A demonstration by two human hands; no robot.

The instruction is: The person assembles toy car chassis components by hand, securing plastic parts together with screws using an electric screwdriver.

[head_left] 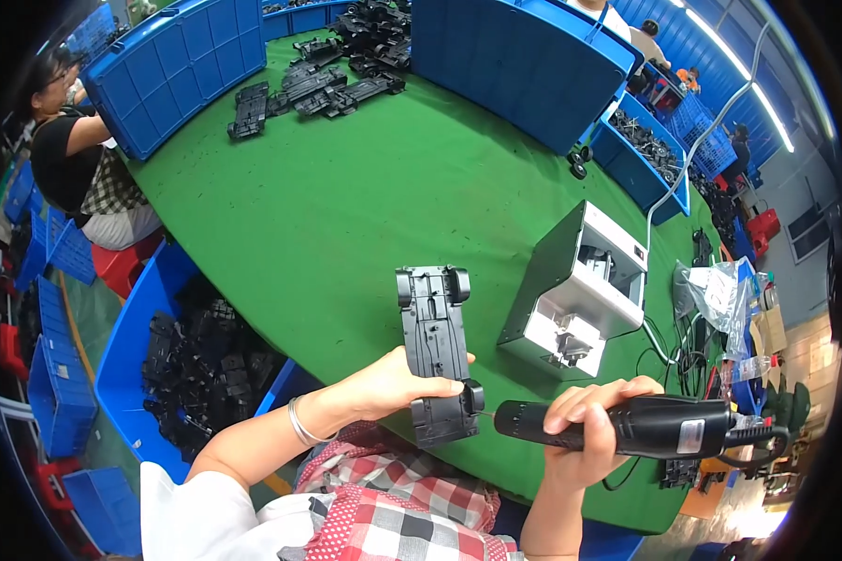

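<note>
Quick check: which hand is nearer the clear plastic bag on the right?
Right. The right hand, gripping the black power tool, is below and left of the plastic bag; the left hand, holding the black chassis, is much farther left.

Passage: green desk (318, 206), between black chassis (435, 341) and far parts heap (313, 84). Obstacles: boxy machine (575, 297), right; left blue bin (180, 70) and right blue bin (519, 70), far edge.
</note>
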